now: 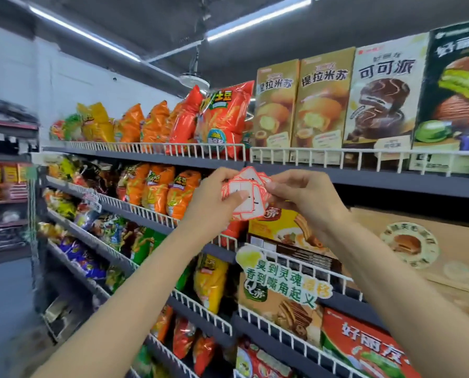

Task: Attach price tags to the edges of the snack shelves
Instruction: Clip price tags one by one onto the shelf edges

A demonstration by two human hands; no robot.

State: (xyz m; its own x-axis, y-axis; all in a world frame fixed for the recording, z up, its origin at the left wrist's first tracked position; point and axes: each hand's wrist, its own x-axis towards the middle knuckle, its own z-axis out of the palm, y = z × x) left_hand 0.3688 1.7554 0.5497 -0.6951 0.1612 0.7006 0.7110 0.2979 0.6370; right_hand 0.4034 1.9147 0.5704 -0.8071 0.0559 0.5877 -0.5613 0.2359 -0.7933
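A stack of red-bordered price tags [244,196], held before the top shelf edge [391,184]: left hand [214,203] grips the stack, right hand [301,195] pinches one tag's corner. Visible shelf edges nearby carry no such tags; attachment apparently remains undone.

Tan boxes [277,105] read 提拉米苏, white box [386,91] 可可派, red box [364,347] 好丽友.

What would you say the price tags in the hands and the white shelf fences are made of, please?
The red-bordered white price tags, held by the left hand and right hand, look like thin matte card or paper: flat, fanned, overlapping. The white wire shelf fences look like coated metal wire: thin rigid bars with a smooth white finish.
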